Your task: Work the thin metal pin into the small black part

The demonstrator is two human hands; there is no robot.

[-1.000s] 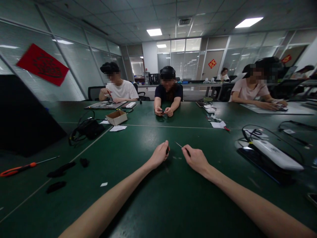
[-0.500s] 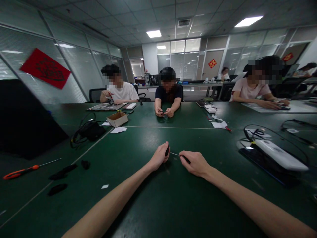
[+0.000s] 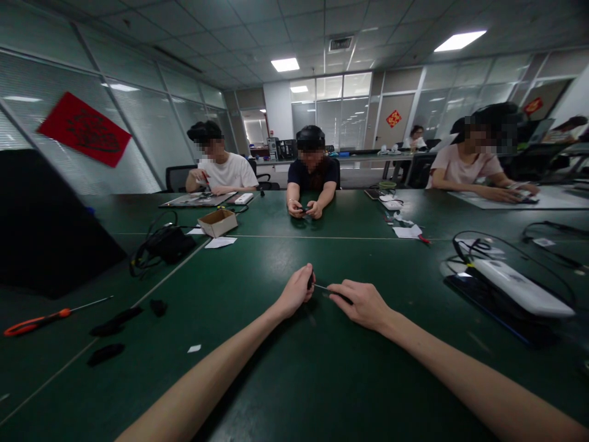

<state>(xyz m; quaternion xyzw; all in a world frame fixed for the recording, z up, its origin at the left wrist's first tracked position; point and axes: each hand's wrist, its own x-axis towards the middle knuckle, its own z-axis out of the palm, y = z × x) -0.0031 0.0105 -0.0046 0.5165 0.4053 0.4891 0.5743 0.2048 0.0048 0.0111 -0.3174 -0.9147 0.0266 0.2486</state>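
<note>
My left hand [image 3: 297,290] is closed round a small black part [image 3: 311,279] that it holds just above the green table [image 3: 285,368]. My right hand [image 3: 361,302] grips a thin screwdriver [image 3: 332,291] by its dark handle. The metal tip points left and meets the black part between the two hands. Both forearms reach out over the middle of the table.
An orange-handled screwdriver [image 3: 34,320] and black foam scraps [image 3: 115,316] lie at the left. A black cable bundle [image 3: 161,244] and a cardboard box [image 3: 218,221] sit further back. A white device on a dark tablet [image 3: 510,288] lies at the right. Three people sit across the table.
My right hand has moved left and lowered the screwdriver, so its tip now touches the black part in my left hand. The hands are closer together.
</note>
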